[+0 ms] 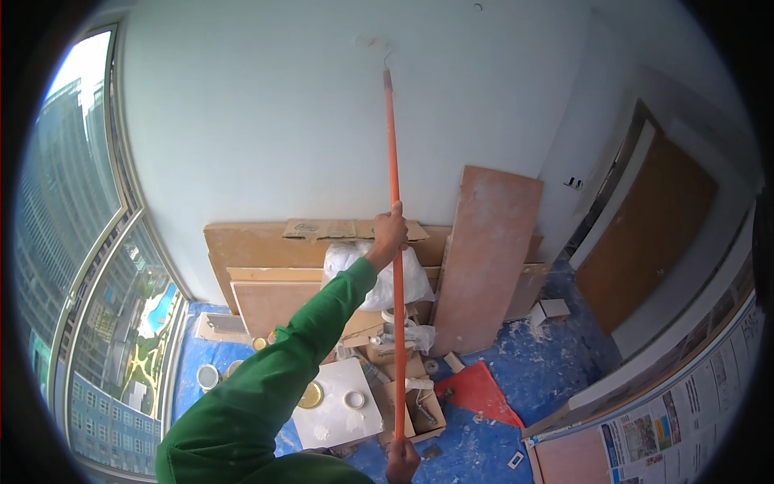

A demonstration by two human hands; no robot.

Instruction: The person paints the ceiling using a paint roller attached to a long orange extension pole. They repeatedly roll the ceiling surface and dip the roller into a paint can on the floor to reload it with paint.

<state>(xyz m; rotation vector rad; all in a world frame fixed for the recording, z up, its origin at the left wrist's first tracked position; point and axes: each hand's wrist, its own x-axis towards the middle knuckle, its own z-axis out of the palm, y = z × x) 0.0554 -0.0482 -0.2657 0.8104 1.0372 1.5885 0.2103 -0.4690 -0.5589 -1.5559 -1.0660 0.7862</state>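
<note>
My left hand, at the end of a green sleeve, is closed around a long orange pole held upright. Lower down, near the bottom edge, my right hand grips the same pole. At its top a thin wire fitting reaches toward the pale wall, just below a small rough patch; any roller there is too indistinct to make out.
Boards and a white bag lean along the wall. Blue floor sheeting holds cartons, cans, a white square panel and red material. A window is left; a brown door and newspaper-covered surface are right.
</note>
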